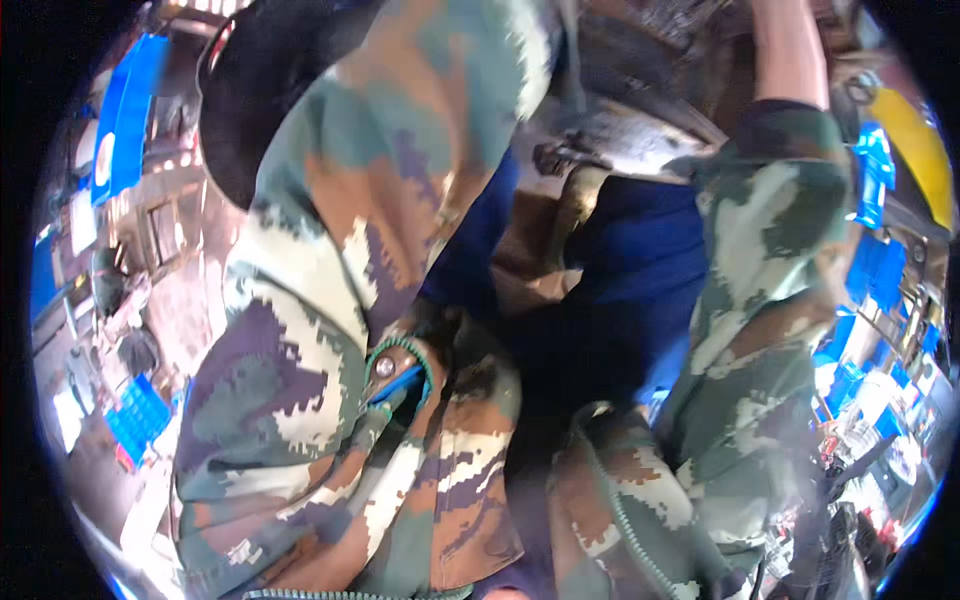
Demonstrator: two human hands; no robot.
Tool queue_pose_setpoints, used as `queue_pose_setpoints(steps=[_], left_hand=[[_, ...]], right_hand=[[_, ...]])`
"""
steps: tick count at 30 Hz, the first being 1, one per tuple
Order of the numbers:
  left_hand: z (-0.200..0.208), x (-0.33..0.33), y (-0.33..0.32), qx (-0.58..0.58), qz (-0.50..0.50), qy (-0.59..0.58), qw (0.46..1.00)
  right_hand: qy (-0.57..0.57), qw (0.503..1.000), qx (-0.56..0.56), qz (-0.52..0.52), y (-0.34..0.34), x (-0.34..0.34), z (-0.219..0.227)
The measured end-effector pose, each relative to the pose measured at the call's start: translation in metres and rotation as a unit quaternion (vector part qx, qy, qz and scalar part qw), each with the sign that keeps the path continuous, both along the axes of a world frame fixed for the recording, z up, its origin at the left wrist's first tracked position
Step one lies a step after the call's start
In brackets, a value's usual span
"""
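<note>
Neither of my hands shows. My left arm, in a camouflage sleeve (400, 130), rises across the middle to the top edge, where it ends out of sight beside a black rounded object (250, 100). My right forearm (790, 50) is bare above its rolled camouflage sleeve (770, 220) and leaves the picture at the top right. My open camouflage jacket (330, 450), with a green zip and a metal snap (385, 366), fills the lower half over blue clothing (620, 290).
Grey metal machinery (610, 130) lies between my arms at the top. Blue crates (870, 270) stand at the right, more blue crates (135, 420) at the lower left, a blue panel (125, 120) at the upper left, and a yellow shape (915, 150) at the upper right.
</note>
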State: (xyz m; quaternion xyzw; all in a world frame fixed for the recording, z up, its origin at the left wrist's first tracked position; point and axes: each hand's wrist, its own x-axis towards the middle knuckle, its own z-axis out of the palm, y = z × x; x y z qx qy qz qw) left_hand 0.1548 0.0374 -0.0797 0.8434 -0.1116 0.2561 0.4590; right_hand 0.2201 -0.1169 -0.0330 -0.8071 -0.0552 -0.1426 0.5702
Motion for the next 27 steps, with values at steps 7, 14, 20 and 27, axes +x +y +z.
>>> queue_pose_setpoints(steps=[7, 14, 20, 27], left_hand=[[0.013, -0.014, 0.008, -0.002, 0.031, 0.1, 0.994], [0.005, -0.008, -0.003, -0.01, -0.004, 0.163, 0.987], [-0.019, 0.003, 0.01, 0.044, -0.021, 0.122, 0.991], [-0.034, -0.001, 0.004, 0.15, -0.027, 0.175, 0.973]], right_hand=[[0.11, 0.98, 0.113, 0.121, -0.035, -0.05, -0.008], [0.174, 0.961, -0.086, 0.195, -0.078, -0.135, -0.001], [-0.067, 0.924, -0.233, 0.297, -0.085, -0.18, -0.038], [-0.031, 0.893, -0.289, 0.345, -0.093, -0.188, -0.038]])
